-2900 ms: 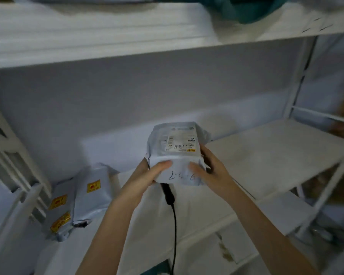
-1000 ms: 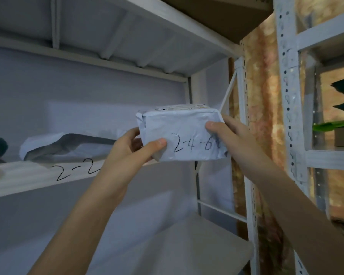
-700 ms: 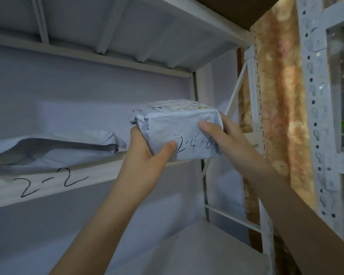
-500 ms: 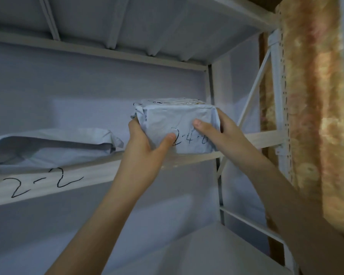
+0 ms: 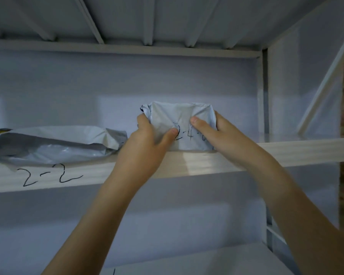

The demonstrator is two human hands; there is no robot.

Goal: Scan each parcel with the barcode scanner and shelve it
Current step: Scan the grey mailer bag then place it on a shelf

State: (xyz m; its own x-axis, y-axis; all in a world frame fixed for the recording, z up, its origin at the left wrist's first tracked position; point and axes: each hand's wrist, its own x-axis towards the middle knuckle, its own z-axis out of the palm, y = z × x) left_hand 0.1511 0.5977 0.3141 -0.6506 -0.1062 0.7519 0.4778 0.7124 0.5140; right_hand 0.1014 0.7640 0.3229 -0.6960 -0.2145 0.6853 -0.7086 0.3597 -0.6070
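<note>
Both hands were up at the shelf (image 5: 286,149), and the parcel (image 5: 180,124) sat right between them, its bottom edge down on the board just behind the front lip. The left hand (image 5: 147,147) gripped the parcel's left end, thumb pressed across the front face and fingers curled round the crumpled corner. The right hand (image 5: 222,135) gripped the right end, thumb laid over the handwritten "2-4-" marking, the last figure hidden under it, fingers wrapped round the far side.

The parcel's long axis ran left to right, parallel with the shelf edge, marked face turned toward the camera. From the hands it lay straight ahead and slightly up, at arm's reach, with open board behind it to the back wall (image 5: 187,82). Neither hand looked nearer than the other; they bracketed it evenly.

To its left, a flat grey bag (image 5: 58,143) lay on the same board above the pen mark "2-2" (image 5: 50,174), its near end just beside the left hand, though whether they touched could not be told.

The judgement: shelving was all but done. What remained was probably a short push straight back and a release, clear of the bag. No scanner was in view.
</note>
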